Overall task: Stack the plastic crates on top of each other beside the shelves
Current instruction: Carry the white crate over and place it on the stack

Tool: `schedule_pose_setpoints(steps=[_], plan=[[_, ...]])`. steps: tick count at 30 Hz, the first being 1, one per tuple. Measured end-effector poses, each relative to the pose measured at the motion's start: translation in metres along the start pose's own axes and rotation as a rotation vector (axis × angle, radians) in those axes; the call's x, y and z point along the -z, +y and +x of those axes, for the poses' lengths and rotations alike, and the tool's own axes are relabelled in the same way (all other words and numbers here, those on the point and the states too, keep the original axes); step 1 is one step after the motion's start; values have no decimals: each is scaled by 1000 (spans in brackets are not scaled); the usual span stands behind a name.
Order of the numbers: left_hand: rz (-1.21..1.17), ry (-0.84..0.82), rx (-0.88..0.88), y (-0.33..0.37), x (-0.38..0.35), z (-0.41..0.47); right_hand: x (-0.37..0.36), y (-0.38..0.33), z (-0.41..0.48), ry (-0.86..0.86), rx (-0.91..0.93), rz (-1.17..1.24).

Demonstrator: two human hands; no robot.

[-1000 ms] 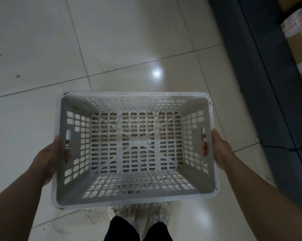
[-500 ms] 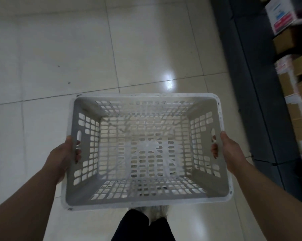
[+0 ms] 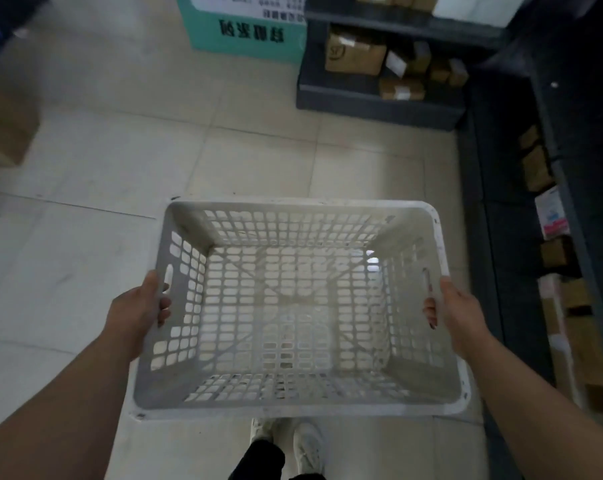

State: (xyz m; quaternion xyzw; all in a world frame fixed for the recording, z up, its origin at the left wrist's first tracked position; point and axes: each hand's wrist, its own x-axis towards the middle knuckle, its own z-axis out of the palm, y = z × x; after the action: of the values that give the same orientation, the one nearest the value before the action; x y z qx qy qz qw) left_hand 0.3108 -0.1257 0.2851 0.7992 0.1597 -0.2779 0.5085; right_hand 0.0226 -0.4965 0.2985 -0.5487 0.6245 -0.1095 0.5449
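I carry one grey plastic crate [image 3: 300,407] with perforated walls and floor, held level above the tiled floor, open side up and empty. My left hand [image 3: 139,310] grips its left short wall at the handle slot, fingers curled through. On the opposite short wall my right hand [image 3: 457,311] grips the other handle slot. No second crate is in view.
Dark shelves [image 3: 379,102] with cardboard parcels stand ahead at the far right, and another shelf run [image 3: 567,237] lines the right side. A teal box [image 3: 244,32] sits on the floor beside the far shelves. A cardboard box [image 3: 5,126] is at the left edge. My shoes [image 3: 307,445] show below the crate.
The view has lifted and swung forward: the far shelves, teal box and left cardboard box have come into sight. Both hands keep the same grip on the crate.
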Motion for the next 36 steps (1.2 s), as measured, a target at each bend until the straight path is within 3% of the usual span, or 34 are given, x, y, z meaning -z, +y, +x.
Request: schedule_pose_setpoints(steps=[7,15,25,36], plan=[[-132,189,-79,17,101,-89,-21,-86,-72,-137,118,-95],[-346,431,-35,-20,215,-170,-86,-149,-167,-324,342,-282],[-549,763,80,-91,375,-244,-252,-175,-316,-591,485,-378],[-622,1026,145,-175,587,-309,-434,-150,-537,-859,572,-434]])
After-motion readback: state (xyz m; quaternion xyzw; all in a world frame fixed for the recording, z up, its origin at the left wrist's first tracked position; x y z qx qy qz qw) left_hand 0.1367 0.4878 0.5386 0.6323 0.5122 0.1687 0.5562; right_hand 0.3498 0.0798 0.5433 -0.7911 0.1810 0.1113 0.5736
